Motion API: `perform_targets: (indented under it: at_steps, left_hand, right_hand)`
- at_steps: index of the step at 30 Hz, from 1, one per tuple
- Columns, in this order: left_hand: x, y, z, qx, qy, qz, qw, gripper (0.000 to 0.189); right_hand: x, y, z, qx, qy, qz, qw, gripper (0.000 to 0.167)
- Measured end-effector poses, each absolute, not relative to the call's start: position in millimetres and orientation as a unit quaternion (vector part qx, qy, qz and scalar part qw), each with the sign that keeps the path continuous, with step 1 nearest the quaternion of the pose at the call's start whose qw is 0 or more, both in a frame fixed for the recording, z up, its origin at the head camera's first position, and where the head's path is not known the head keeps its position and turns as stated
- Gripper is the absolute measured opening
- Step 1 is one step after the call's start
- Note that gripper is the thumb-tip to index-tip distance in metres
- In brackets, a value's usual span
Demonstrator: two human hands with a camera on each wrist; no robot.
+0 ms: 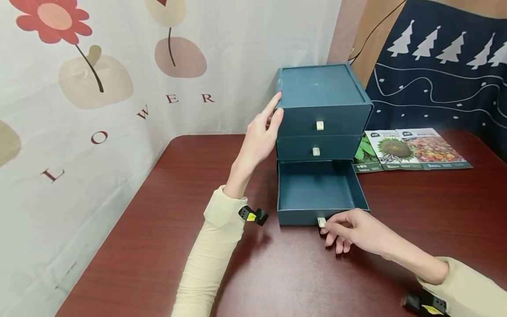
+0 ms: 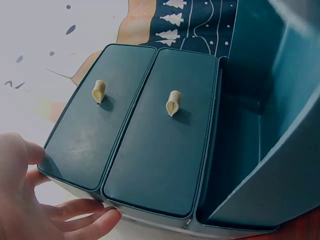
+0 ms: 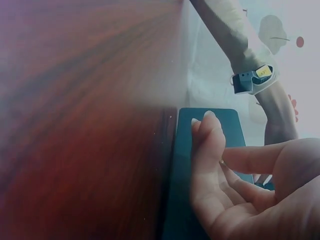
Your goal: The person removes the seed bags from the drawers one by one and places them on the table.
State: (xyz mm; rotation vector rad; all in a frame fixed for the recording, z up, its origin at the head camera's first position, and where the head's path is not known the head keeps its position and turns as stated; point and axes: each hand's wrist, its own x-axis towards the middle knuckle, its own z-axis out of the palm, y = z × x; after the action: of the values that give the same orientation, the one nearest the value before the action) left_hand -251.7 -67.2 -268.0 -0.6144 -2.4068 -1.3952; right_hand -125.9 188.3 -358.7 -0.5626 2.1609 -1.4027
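A blue three-drawer cabinet (image 1: 322,86) stands on the table. Its bottom drawer (image 1: 325,216) is pulled out and nothing shows inside. The upper two drawers are closed, each with a cream pull tab (image 1: 319,126) (image 2: 173,102). My left hand (image 1: 259,134) (image 2: 15,175) touches the cabinet's left side near the top, fingers extended along its side. At the front of the bottom drawer, my right hand (image 1: 360,231) pinches the cream pull tab (image 1: 321,222) between thumb and index finger. In the right wrist view, the fingers of the right hand (image 3: 215,200) mostly hide that tab.
Several printed picture packets (image 1: 431,149) lie right of the cabinet on the dark red table (image 1: 166,246). A white flower-print cloth (image 1: 237,53) hangs behind and left, and a navy cloth with white trees (image 1: 443,88) hangs at the back right.
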Motion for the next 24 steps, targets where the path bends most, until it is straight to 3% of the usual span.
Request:
perform_targets:
  at_steps: [24]
  left_hand:
    - [-249.4,-65.8,-265.7,-0.194,-0.85,-0.468,0.141,0.05]
  right_hand:
    - [-165.1,179.3,-356.0,-0.189,0.777,-0.562,0.209,0.029]
